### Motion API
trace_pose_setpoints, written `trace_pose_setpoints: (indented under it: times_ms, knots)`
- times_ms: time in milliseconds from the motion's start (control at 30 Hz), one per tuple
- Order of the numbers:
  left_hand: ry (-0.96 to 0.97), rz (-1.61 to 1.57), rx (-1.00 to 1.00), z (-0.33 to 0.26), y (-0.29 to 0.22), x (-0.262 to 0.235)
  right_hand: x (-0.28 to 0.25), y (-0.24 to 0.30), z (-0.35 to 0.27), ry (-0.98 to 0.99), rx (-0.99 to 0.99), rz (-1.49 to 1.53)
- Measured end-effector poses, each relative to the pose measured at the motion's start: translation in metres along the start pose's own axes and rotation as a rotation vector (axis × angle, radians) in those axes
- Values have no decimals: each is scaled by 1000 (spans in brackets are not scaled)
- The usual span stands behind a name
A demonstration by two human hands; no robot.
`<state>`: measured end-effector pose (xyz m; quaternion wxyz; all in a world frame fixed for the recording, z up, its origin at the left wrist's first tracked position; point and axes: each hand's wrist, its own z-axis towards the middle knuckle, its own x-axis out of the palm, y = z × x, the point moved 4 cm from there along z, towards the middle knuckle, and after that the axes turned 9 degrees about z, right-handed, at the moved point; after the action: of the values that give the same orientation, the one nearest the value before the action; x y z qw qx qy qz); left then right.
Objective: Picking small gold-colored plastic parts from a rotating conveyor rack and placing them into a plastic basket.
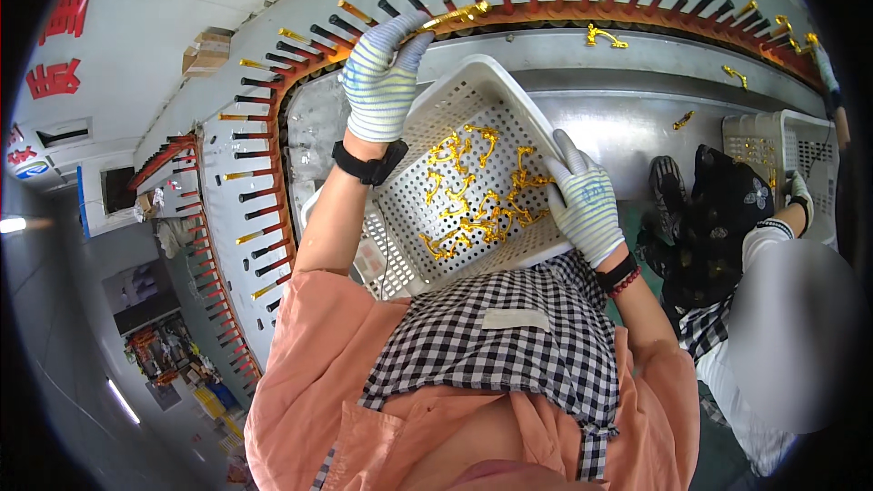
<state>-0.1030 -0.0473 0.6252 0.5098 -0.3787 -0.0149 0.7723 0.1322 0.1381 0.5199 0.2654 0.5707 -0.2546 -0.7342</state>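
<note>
My left hand [386,77], in a striped glove, is raised at the line of upright pegs. Its thumb and fingers pinch a shiny gold metal piece [462,15], thin and ornate like a small handle, next to the black peg tips. In front of me a white perforated plastic basket [491,82] sits tilted, with several gold curved pieces [482,227] scattered on its bottom. My right hand [588,205], gloved too, grips the basket's right rim, with fingers over the edge.
A curved conveyor [286,127] carries black-tipped and gold-tipped pegs around the far and left sides. Loose gold pieces [606,36] lie on the metal ledge. At right a co-worker's gloved hand [800,195] is at a second white basket [755,132]. A cardboard box [207,53] stands back left.
</note>
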Motion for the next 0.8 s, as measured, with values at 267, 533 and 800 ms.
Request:
trace_pose_setpoints:
  times_ms: [267, 533, 800]
  knots:
    - [94, -36, 248, -3, -55, 0, 12, -12, 2, -14, 1, -8]
    - [136, -363, 75, -18, -57, 12, 13, -15, 0, -23, 3, -4]
    - [205, -464, 46, -27, -57, 22, 1, -20, 4, -59, -22, 88]
